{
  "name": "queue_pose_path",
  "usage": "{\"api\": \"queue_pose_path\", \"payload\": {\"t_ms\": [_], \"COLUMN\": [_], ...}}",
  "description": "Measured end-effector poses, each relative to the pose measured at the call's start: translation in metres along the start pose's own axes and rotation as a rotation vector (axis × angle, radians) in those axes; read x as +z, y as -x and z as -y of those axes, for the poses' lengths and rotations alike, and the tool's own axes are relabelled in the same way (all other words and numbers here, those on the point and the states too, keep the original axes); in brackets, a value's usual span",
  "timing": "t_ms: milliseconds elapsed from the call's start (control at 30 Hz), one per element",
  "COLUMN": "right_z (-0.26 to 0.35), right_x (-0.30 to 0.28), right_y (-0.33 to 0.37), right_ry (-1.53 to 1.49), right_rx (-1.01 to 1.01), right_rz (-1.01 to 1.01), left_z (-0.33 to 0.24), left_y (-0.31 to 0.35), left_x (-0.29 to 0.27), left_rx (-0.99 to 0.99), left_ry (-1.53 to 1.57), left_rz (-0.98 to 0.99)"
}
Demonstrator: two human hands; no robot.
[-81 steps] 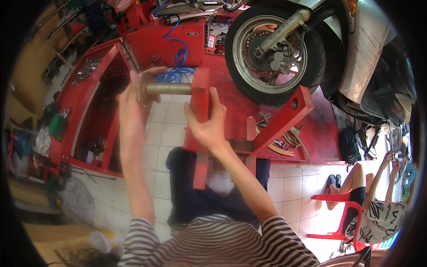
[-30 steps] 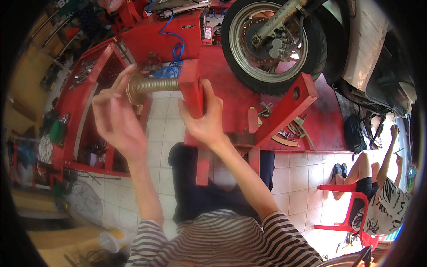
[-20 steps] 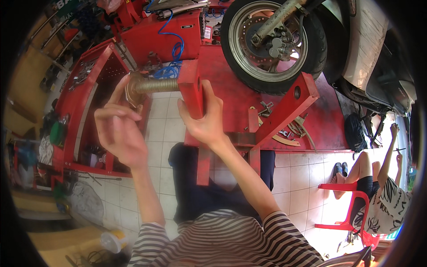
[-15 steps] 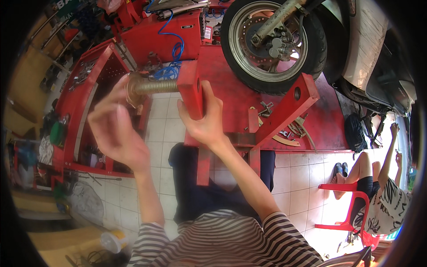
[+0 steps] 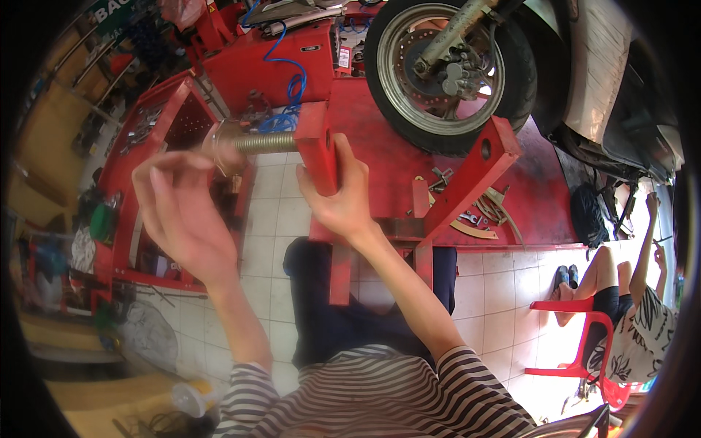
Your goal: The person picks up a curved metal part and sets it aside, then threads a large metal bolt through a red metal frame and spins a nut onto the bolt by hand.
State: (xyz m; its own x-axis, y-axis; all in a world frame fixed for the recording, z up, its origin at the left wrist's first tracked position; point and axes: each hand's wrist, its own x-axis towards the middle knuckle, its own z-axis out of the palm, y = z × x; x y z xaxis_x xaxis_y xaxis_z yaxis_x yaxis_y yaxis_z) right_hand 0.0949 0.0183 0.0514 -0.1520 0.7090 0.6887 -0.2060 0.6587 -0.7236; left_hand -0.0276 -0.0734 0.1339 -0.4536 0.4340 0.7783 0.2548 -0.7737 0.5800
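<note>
My right hand [image 5: 345, 186] is wrapped round a red metal upright [image 5: 315, 150], thumb on its left side and fingers on its right. Through the top of this upright runs a thick threaded screw rod [image 5: 266, 143], sticking out level to the left. A round brass-coloured end piece [image 5: 228, 146], smeared by motion, sits on the rod's left end. My left hand [image 5: 186, 212] is raised beside that end piece, palm showing and fingers loosely bent and apart. Its fingertips are blurred, so I cannot tell whether they touch it. A second red upright [image 5: 471, 179] with a hole leans to the right.
A motorcycle front wheel [image 5: 453, 80] stands on the red lift platform [image 5: 540, 212], near loose metal parts [image 5: 482, 212]. A red tool cart [image 5: 164, 128] is at left, with a blue air hose [image 5: 296, 87] behind. A person [image 5: 635, 321] sits on a red chair [image 5: 566, 306] at right.
My left hand has drawn slightly left and down from the round end piece, its fingers changing pose. My right hand keeps its hold on the red upright. The whole view has shifted slightly.
</note>
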Motion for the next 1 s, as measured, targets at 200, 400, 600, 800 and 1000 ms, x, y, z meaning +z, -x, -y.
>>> {"api": "queue_pose_path", "payload": {"t_ms": [200,400,600,800,1000], "right_z": [-0.002,-0.002,-0.003,0.001,0.003], "right_x": [0.001,0.0,0.002,0.0,0.002], "right_y": [0.001,0.001,0.001,0.006,0.013], "right_ry": [-0.007,-0.017,-0.017,-0.02,-0.03], "right_rx": [0.014,0.008,-0.007,0.013,-0.005], "right_rz": [0.0,-0.009,-0.008,-0.004,0.001], "left_z": [0.012,0.005,0.005,0.008,0.012], "left_y": [0.021,0.018,-0.008,0.002,0.029], "left_x": [-0.014,0.003,0.014,0.009,-0.006], "left_rx": [-0.179,-0.416,-0.259,0.016,0.151], "left_ry": [-0.049,-0.233,0.015,-0.011,-0.077], "left_rz": [0.007,0.117,0.13,0.059,0.092]}}
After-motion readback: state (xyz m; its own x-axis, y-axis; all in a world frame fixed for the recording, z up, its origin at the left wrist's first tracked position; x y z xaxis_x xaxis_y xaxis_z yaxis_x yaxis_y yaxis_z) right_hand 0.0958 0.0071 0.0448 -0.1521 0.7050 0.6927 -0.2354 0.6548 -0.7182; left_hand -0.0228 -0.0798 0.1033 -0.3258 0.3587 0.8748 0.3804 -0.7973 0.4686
